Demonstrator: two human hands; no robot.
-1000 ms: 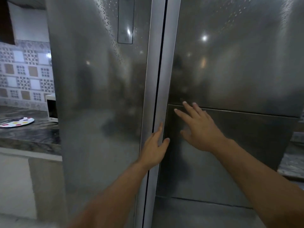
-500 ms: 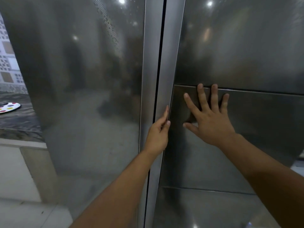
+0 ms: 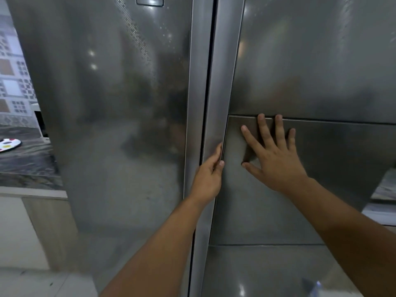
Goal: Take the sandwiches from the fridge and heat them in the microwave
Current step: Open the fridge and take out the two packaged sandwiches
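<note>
A tall steel two-door fridge fills the view, its left door [image 3: 120,125] and right door [image 3: 310,61] both closed. My left hand [image 3: 209,176] curls its fingers into the vertical handle strip [image 3: 218,103] at the inner edge of the right door. My right hand [image 3: 274,159] lies flat with fingers spread on the inset panel [image 3: 342,157] of the right door, fingertips at the panel's top seam. The sandwiches are hidden. A white microwave [image 3: 39,121] peeks out at the left, mostly hidden behind the fridge.
A dark marble counter [image 3: 25,166] runs along the left, with a white plate with coloured spots [image 3: 8,144] on it. Patterned wall tiles [image 3: 15,86] rise behind. Another counter edge [image 3: 385,189] shows at the right. Pale floor lies at the bottom left.
My right hand rose and flattened onto the inset panel. My left hand shifted onto the right door's handle edge. The view has swung slightly, so the microwave shows again.
</note>
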